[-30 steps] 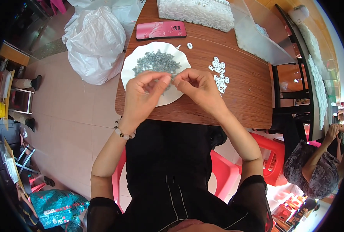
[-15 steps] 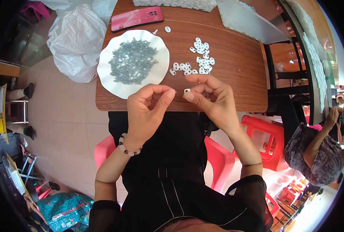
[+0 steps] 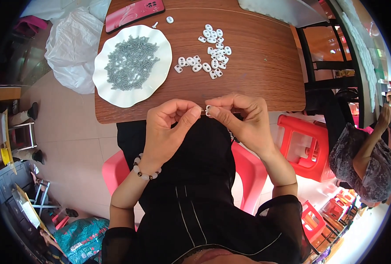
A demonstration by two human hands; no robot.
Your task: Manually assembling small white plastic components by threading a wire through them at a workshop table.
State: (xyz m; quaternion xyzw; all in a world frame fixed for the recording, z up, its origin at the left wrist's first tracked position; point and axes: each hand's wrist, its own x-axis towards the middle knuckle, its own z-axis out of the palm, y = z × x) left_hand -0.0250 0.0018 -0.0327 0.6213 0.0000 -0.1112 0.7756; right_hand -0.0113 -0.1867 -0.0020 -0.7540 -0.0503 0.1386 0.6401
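Note:
Over the table's near edge, my left hand [image 3: 167, 130] pinches a tiny thin piece [image 3: 202, 111] between thumb and forefinger; its kind is too small to tell. Close beside it, my right hand [image 3: 244, 116] grips a small white plastic piece with a hole [image 3: 208, 110]. The tip of the thin piece is right at the white one; whether they touch I cannot tell. A scalloped white plate [image 3: 162, 77] bears a heap of small grey screw-like pins [image 3: 131, 61]. Right of it lie several loose white plastic pieces with holes [image 3: 214, 64], some oval, some squarish.
A pink phone [image 3: 136, 14] lies at the table's far left, near a lone white oval piece [image 3: 170, 20] and a small white pin [image 3: 155, 25]. A white plastic bag [image 3: 72, 53] is left of the table [image 3: 257, 66]. Red stools [image 3: 307, 149] and a seated person [image 3: 362, 163] are at right.
My hands have come closer together, bringing the white piece up to the thin piece. The view has shifted, so the plate and table appear further up and left.

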